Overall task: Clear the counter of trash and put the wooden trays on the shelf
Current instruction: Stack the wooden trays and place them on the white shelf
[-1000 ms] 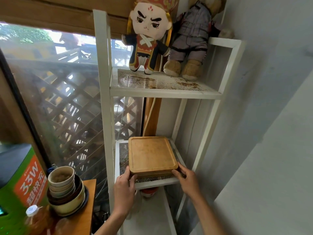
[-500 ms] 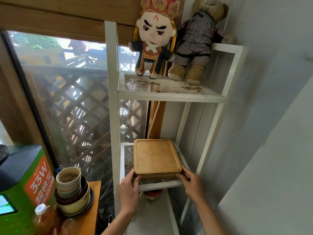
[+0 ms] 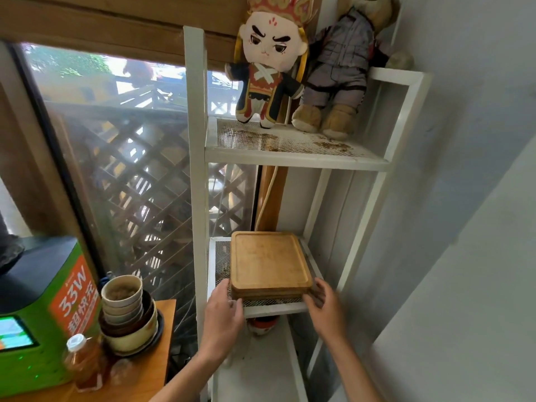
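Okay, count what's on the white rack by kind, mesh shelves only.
Stuffed toys: 2, a doll and a bear, top shelf
Wooden tray stacks: 1, lower shelf; trays in it cannot be counted
Total: 3

white metal shelf (image 3: 295,162), mesh decks. top deck: two plush dolls (image 3: 268,68) side by side, brown stains on the mesh. middle deck: stack of wooden trays (image 3: 268,264) flat near the front edge. table (image 3: 166,317) lower left: stacked bowls (image 3: 127,314), bottle (image 3: 82,361), green box (image 3: 43,314).
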